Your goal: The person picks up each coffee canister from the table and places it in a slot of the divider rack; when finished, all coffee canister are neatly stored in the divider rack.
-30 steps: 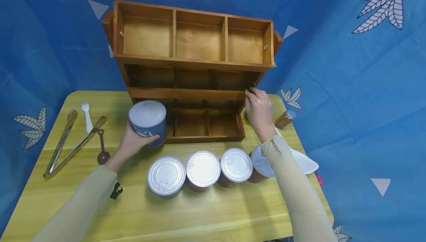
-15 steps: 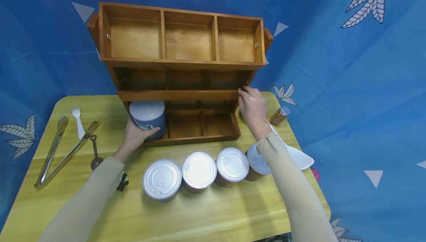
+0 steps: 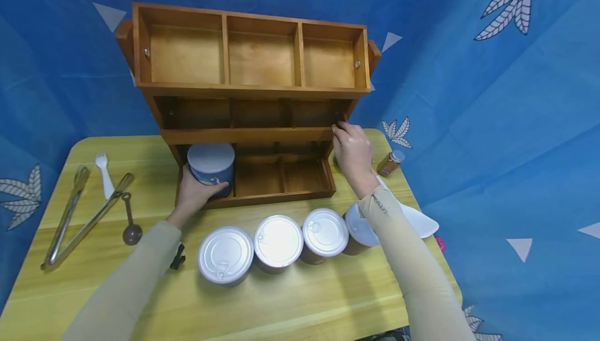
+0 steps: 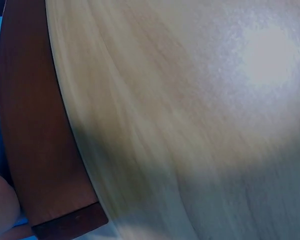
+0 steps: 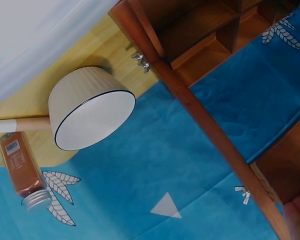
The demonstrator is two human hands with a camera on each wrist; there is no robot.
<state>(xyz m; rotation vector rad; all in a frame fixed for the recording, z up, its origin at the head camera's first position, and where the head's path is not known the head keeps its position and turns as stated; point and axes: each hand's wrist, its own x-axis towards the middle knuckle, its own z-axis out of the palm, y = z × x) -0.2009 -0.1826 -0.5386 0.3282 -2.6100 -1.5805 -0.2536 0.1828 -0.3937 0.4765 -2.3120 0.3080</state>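
A three-tier wooden rack (image 3: 253, 91) stands at the back of the table. My left hand (image 3: 193, 194) grips a blue can (image 3: 211, 160) with a pale lid, upright in the left compartment of the bottom tier; its base is hidden by the tier's front board. At the rack's right end, my right hand (image 3: 353, 152) holds the front board of the middle tier. Its fingers (image 5: 296, 212) show at the edge of the right wrist view. The left wrist view catches only part of the left hand (image 4: 1, 205), beside a dark wooden board (image 4: 40, 125).
Several lidded cans (image 3: 278, 242) stand in a row before the rack. At left lie metal tongs (image 3: 63, 242), a white fork (image 3: 105, 174) and a brown scoop (image 3: 133, 231). A spice bottle (image 3: 390, 164), a white spoon-shaped piece (image 3: 419, 221) and a white ribbed vessel (image 5: 80, 92) are at right.
My left hand has carried the blue can back from the rack's front into the bottom-left compartment. The right hand stays on the middle tier. The head view has shifted slightly.
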